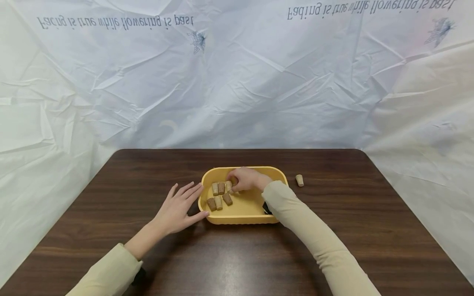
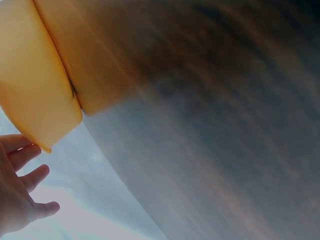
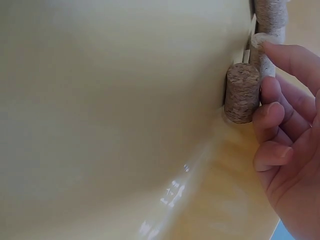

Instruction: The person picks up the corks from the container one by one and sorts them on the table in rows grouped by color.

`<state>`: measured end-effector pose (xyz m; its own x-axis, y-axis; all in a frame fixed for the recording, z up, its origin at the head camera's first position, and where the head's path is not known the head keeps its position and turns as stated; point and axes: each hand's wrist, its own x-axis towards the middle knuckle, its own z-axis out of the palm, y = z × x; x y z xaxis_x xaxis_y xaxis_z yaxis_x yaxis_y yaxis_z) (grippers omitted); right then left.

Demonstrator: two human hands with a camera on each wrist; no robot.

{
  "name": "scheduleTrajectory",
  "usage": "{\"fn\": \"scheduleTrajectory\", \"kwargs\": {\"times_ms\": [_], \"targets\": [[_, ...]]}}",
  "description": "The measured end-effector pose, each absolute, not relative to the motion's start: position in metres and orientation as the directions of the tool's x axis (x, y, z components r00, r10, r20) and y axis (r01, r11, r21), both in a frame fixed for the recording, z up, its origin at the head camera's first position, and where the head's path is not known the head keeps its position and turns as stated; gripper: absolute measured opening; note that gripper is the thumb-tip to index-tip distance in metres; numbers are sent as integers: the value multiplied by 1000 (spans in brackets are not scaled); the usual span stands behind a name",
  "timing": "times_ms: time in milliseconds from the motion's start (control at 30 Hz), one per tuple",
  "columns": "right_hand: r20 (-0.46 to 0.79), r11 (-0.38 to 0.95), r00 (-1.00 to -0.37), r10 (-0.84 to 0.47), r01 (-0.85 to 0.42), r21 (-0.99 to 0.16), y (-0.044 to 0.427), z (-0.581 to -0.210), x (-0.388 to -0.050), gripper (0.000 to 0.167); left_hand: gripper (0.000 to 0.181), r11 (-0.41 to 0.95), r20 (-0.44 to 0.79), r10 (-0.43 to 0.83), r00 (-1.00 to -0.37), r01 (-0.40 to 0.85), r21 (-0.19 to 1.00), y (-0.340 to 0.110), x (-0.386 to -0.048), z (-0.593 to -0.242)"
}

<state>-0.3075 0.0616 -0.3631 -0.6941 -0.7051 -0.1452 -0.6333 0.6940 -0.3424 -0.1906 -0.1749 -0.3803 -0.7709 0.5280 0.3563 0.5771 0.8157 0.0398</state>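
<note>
At least 7 corks (image 1: 218, 202), 1 tray (image 1: 246, 208)

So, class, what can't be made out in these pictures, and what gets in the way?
- Head view: the yellow tray's near right corner, behind the right sleeve.
- Head view: the exact number of corks, since the right hand covers part.
- Left wrist view: part of the left hand, cut off by the left edge.
- Right wrist view: the topmost cork's upper end, cut off by the top edge.

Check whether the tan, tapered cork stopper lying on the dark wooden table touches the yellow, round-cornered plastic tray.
Apart: the head view shows a strip of table between the cork stopper and the right end of the tray.
</note>
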Motion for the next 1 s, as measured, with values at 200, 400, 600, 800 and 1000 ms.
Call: {"fn": "scheduleTrajectory", "kwargs": {"times_ms": [200,400,600,800,1000], "targets": [[-119,657,-670,-733,-651,-380,67,-357,-306,36,74,814,364,531,-765,580,34,-175,-191,-380],[-109,643,-661,-743,-658,-392,73,-344,-306,36,73,811,370,531,-762,583,38,-175,-191,-379],[-112,638,-659,-744,-650,-413,83,-332,-306,38,73,813,364,530,-766,581,40,-176,-191,-379],[-92,618,-641,-762,-676,-401,94,-321,-309,39,73,812,364,532,-765,583,39,-176,-190,-379],[-69,590,-615,-785,-710,-385,103,-309,-306,41,74,814,355,530,-770,579,40,-175,-190,-378]]}}
